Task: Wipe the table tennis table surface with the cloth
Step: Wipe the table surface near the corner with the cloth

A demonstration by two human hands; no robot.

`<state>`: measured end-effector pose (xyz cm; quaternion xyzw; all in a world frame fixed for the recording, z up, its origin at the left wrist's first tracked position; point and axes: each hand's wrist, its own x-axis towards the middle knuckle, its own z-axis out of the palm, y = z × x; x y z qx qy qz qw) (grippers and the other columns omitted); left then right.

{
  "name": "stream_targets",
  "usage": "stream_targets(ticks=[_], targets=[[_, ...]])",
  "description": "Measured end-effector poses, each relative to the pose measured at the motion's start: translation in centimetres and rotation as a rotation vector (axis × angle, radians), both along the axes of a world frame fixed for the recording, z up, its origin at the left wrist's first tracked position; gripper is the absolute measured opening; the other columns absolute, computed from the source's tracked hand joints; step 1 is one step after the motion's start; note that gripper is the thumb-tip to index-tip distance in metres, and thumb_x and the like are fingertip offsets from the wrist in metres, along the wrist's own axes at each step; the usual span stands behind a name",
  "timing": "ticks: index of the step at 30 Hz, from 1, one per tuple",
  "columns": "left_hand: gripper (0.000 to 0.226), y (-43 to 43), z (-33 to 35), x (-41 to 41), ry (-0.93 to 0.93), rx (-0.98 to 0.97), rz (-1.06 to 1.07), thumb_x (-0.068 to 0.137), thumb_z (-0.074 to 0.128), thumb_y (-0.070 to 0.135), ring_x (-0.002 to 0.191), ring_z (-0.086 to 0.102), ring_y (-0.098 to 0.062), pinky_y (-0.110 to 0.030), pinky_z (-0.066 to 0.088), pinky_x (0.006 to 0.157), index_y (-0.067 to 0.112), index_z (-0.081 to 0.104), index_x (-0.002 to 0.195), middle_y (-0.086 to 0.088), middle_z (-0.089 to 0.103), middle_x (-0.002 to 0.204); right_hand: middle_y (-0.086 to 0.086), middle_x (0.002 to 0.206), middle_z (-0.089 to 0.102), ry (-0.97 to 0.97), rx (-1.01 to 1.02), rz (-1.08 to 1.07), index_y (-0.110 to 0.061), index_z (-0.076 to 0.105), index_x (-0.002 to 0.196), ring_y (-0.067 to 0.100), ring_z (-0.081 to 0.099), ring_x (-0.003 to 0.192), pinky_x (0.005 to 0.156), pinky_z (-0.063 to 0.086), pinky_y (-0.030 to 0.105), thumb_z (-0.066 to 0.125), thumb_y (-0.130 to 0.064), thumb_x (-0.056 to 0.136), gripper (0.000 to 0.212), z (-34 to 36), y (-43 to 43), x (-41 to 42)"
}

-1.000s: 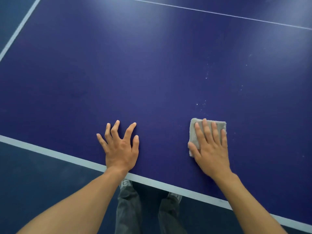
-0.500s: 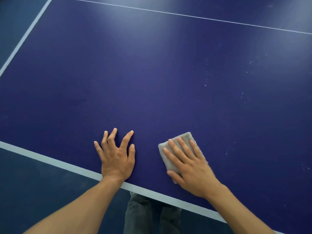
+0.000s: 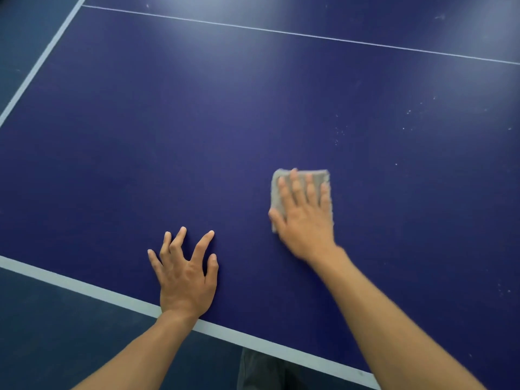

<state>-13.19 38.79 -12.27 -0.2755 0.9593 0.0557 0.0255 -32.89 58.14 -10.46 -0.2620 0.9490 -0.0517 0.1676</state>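
The dark blue table tennis table (image 3: pixel 197 130) fills most of the view. A folded grey cloth (image 3: pixel 278 199) lies flat on it, right of centre. My right hand (image 3: pixel 305 218) presses on the cloth with straight, spread fingers and covers most of it. My left hand (image 3: pixel 184 273) rests palm down on the bare surface near the table's near edge, fingers spread, holding nothing.
A white border line (image 3: pixel 84 285) marks the near table edge, another white line (image 3: pixel 36 66) the left edge. A thin white centre line (image 3: pixel 309 36) crosses the far surface. Pale specks (image 3: pixel 339 133) dot the table beyond and right of the cloth. Dark floor and my trouser legs (image 3: pixel 261 372) lie below.
My right hand has slid the cloth away from the near edge, forward and to the right. My left hand has stayed planted in the same place.
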Motion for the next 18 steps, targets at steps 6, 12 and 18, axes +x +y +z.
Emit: stream_targets(ticks=[6,12,18], targets=[[0.053,0.2,0.6,-0.2,0.021,0.019,0.02,0.097,0.036,0.049,0.15,0.027,-0.043,-0.074,0.015,0.119,0.033,0.056,0.144,-0.016,0.036,0.153,0.001,0.175,0.007,0.06,-0.05,0.272,-0.026,0.015,0.167,0.026,0.005,0.161,0.127,0.008,0.056,0.03,-0.059,0.107,0.071,-1.1,6.6,8.2],[0.044,0.8,0.9,-3.7,0.2,0.051,-0.094,0.09,0.053,0.033,0.144,0.04,-0.039,-0.07,0.02,0.12,0.023,0.064,0.131,-0.016,0.041,0.149,-0.003,0.175,-0.002,0.064,0.024,0.017,-0.031,0.0,0.165,0.024,-0.006,0.161,0.128,-0.006,0.053,0.019,-0.063,0.101,0.074,-0.9,8.0,-3.9],[0.05,2.2,1.0,-12.6,0.248,0.138,-0.195,0.093,0.045,0.041,0.151,0.033,-0.034,-0.067,0.015,0.123,0.027,0.058,0.14,-0.01,0.042,0.154,0.01,0.172,-0.021,-0.036,0.053,-0.599,-0.023,-0.011,0.165,0.033,-0.017,0.159,0.125,-0.012,0.059,0.017,-0.059,0.105,0.076,-0.3,0.5,-14.2]])
